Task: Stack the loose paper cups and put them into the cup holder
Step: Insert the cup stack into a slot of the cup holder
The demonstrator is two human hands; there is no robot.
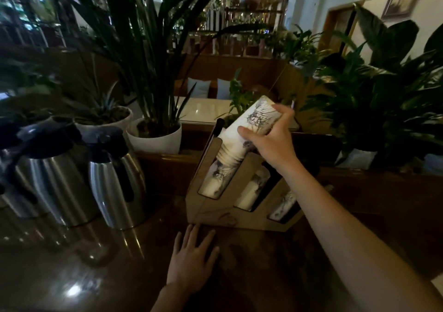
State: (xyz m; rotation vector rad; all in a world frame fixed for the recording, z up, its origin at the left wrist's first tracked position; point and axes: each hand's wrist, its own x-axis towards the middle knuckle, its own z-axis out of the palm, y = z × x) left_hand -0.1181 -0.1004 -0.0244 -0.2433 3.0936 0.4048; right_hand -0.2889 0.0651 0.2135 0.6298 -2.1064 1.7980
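A tilted cup stack [249,129] is clamped by the right hand [271,139], its rims set in the holder's [215,206] leftmost slot. The left hand [191,261] is laid flat on the desk [72,263], fingers [194,235] apart, touching the holder.

The cup holder [215,206] hides the lower cups [217,180]; the right hand [271,139] covers the stack's [249,124] side.

Right hand [271,141] raised, fingers [247,132] curled; left hand [191,259] flat.
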